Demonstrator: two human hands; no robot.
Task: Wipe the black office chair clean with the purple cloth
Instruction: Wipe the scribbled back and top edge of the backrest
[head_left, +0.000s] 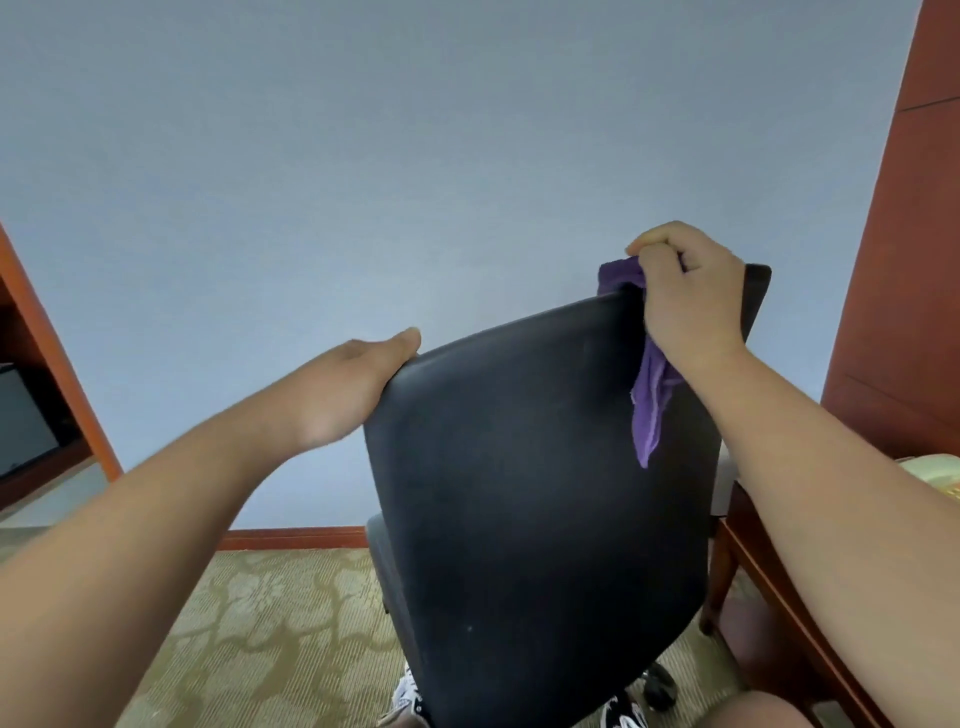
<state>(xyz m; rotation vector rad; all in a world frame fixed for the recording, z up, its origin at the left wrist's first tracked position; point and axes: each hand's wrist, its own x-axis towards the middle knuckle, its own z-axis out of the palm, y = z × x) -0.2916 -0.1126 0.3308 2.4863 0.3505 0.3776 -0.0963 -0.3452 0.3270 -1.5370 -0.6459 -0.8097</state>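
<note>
Five items I log from my feed, by size. Blue wall, behind. Black office chair, backrest toward me. Left hand, holding the backrest's upper left corner, fingers hidden behind. Right hand, clenched round purple cloth at the upper right edge, its tail hanging down the backrest.

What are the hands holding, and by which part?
Right hand grips the purple cloth by its bunched top; left hand holds chair by its upper left corner.
</note>
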